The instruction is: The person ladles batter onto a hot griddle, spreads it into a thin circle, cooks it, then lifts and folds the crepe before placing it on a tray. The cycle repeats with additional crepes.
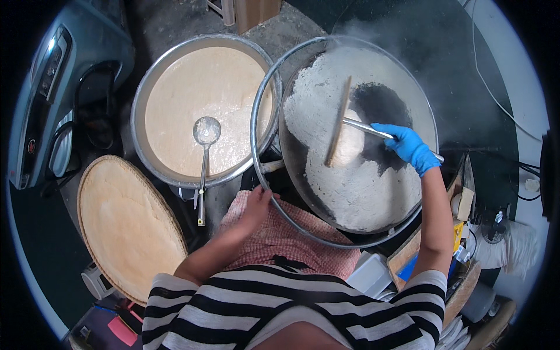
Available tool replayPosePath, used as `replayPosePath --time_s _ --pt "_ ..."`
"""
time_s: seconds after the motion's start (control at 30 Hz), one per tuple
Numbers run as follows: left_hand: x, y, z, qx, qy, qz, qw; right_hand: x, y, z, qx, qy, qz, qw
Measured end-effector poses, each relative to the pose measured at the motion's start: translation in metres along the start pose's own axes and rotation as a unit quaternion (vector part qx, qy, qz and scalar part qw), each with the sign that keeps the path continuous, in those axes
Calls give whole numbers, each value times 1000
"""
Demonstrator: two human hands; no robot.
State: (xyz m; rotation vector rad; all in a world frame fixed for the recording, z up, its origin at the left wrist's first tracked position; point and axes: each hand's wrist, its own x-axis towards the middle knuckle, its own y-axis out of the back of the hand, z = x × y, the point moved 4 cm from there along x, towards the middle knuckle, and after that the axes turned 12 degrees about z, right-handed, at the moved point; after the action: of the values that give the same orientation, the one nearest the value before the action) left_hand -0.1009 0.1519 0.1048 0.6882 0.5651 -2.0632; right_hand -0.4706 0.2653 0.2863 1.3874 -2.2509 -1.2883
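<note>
My right hand, in a blue glove, is closed on the metal handle of a T-shaped spreader. The spreader's long blade lies against a mound of pale batter on a round dark griddle, which steams and carries a thin, uneven pale layer. My bare left hand is closed on the metal ring around the griddle, at its lower left. Left of it stands a steel pot of cream batter, with a long-handled ladle resting across its rim.
A round pale board leans at the lower left, below a grey appliance. A white plastic container, wooden boards and assorted items crowd the lower right. A white cable and black cables run along the right side.
</note>
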Motion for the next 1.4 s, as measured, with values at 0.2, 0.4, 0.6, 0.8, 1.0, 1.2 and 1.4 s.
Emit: replayPosePath --time_s 0.2,0.4,0.6,0.8,1.0,1.2,1.4 --pt "63 16 58 61 25 1 998 -9 21 15 38 -83 39 995" --pt "86 15 77 5 -63 72 995 -17 -29 1 -54 -47 182 981" --pt "41 40 38 3 28 84 996 -71 -9 -8 -143 -52 166 974" --pt "26 17 16 -56 22 14 998 -43 -28 -10 -128 -101 232 959" --pt "3 17 7 -71 24 -8 997 -87 -31 8 -82 -76 227 967" --pt "-21 -6 -31 -25 38 -7 999 -72 -22 7 -100 -99 236 962" --pt "-3 -13 -25 -75 26 34 996 -99 -44 13 -97 -122 258 953"
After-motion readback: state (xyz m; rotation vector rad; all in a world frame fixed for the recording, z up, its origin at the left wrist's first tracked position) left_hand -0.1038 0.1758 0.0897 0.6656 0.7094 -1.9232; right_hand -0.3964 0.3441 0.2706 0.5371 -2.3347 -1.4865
